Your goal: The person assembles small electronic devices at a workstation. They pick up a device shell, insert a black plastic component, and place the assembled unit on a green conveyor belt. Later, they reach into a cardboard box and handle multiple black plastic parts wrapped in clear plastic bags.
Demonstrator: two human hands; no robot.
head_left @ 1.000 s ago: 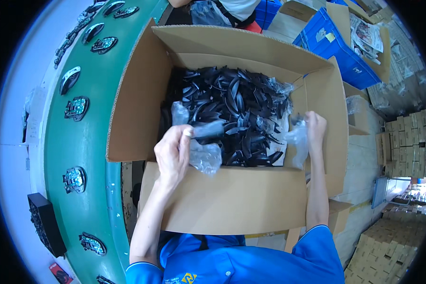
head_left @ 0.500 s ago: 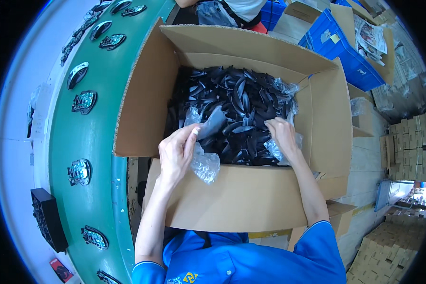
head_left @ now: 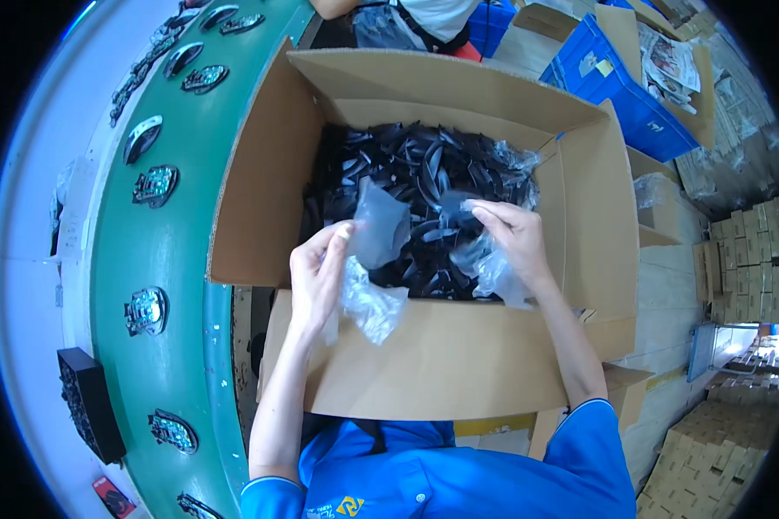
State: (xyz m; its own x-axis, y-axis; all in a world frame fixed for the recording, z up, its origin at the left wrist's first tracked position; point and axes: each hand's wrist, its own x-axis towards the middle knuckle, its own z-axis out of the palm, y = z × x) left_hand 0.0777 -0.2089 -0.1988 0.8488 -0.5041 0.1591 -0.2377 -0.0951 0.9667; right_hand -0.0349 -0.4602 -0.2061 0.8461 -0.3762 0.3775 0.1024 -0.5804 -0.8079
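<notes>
My left hand (head_left: 318, 270) pinches clear plastic (head_left: 381, 227), extending right of its fingertips; my right hand (head_left: 514, 242) pinches crumpled film (head_left: 502, 278), hanging beneath.

Blue short-sleeved shirt (head_left: 502, 476) worn, cuffs (head_left: 593, 410) edged in pale trim. Yellow emblem (head_left: 349, 506) seen at 6 o'clock, button (head_left: 420, 498) placed at its 3 o'clock.

Bright, cool light; black fisheye corners; edges bend strongly.

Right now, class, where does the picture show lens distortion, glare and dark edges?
Head view: edges of the green work surface bow; head view: white highlights glint on the crumpled clear plastic; head view: the picture's corners fall to black.
</notes>
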